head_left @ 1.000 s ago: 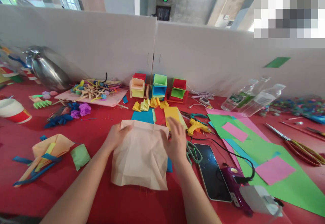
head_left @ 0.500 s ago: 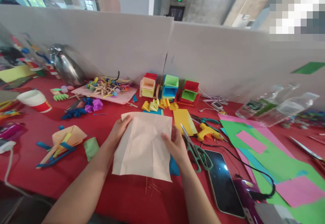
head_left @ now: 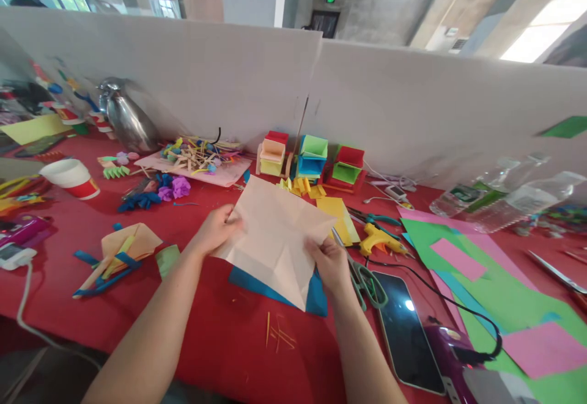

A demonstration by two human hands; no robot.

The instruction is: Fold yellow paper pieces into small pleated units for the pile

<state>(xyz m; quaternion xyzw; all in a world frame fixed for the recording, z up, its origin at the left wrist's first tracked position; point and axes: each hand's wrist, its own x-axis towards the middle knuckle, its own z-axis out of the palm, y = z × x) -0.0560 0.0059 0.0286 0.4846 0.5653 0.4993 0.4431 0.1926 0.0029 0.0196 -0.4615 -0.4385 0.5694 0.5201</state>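
Note:
A creased, cream-coloured sheet of paper is held between my two hands above the red table. My left hand pinches its left edge, and my right hand grips the right edge with thumb and fingers. The sheet is turned so that one corner points away from me and another towards me. Below it lies a blue sheet of paper, partly covered. Green-handled scissors rest beside my right hand, their blades partly hidden. Thin wooden sticks lie nearer to me.
Small folded-paper boxes stand at the back. On the right are a yellow glue gun, a phone, coloured paper and plastic bottles. A paper cup, steel jug and stick-and-paper craft are on the left.
The cream paper has been turned from roughly square-on to corner-on. More of the blue sheet beneath shows. Both hands keep hold of the paper's sides.

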